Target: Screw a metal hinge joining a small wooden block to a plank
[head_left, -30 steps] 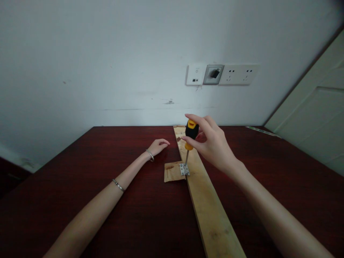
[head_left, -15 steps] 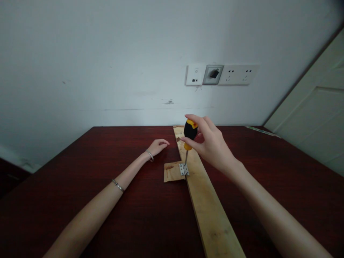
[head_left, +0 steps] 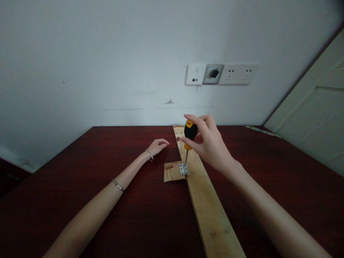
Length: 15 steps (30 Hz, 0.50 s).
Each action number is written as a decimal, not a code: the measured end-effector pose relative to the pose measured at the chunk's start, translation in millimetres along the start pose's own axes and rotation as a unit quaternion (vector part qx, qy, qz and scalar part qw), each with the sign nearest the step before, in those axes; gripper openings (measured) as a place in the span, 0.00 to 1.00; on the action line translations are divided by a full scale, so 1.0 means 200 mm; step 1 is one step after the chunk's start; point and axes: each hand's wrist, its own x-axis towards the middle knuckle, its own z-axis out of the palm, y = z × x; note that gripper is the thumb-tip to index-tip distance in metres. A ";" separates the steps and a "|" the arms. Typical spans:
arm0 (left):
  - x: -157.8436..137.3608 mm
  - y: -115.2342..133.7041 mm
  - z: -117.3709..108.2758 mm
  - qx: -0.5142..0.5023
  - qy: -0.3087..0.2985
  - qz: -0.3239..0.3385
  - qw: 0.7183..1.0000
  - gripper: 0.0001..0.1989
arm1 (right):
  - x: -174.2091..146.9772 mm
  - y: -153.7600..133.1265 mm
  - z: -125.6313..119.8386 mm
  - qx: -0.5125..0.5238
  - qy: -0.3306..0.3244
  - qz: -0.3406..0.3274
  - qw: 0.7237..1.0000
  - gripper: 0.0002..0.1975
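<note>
Screwdriver (head_left: 191, 132) in right hand (head_left: 212, 140), its tip at a hinge (head_left: 182, 170)

Thumb and fingers of the right hand grip the yellow-and-black handle, the forefinger reaching over its top and the thumb lying across its lower part. The screwdriver stands nearly upright, just to the left of that hand's palm, and its metal shaft runs down from the grip. The tip meets the far end of the hinge's right leaf; whether it sits in a screw head is too small to tell.

The hinge lies below the right hand and a little to its left, one leaf on a long wooden board (head_left: 212, 215) and the other on a small wooden piece (head_left: 171, 174). The board passes beneath the right hand, running from beyond it back toward the wearer. The small piece sits nearer the wearer than the left hand (head_left: 157, 147), to that hand's right and apart from it.

The left hand rests on the dark red desk (head_left: 147, 222), beside the board without touching it. Its fingers are loosely bent and unclenched, and nothing shows in its grasp. A silvery bracelet (head_left: 149, 154) circles the wrist, with a bangle (head_left: 117, 185) farther up the forearm.

Beyond both hands rises a pale wall (head_left: 107, 53), with sockets (head_left: 238, 74) above the right hand.
</note>
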 end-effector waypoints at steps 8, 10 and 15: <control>0.00 0.00 0.00 0.003 0.006 -0.006 1.000 0.08 | 0.02 -0.01 -0.05 0.039 -0.009 -0.021 0.999 0.29; 0.00 0.01 0.00 0.003 0.005 -0.006 1.000 0.08 | 0.02 -0.01 -0.04 0.013 -0.016 -0.017 1.000 0.30; -0.01 0.01 0.00 0.003 0.004 -0.006 1.000 0.08 | 0.01 0.02 -0.02 -0.019 -0.006 0.003 1.000 0.28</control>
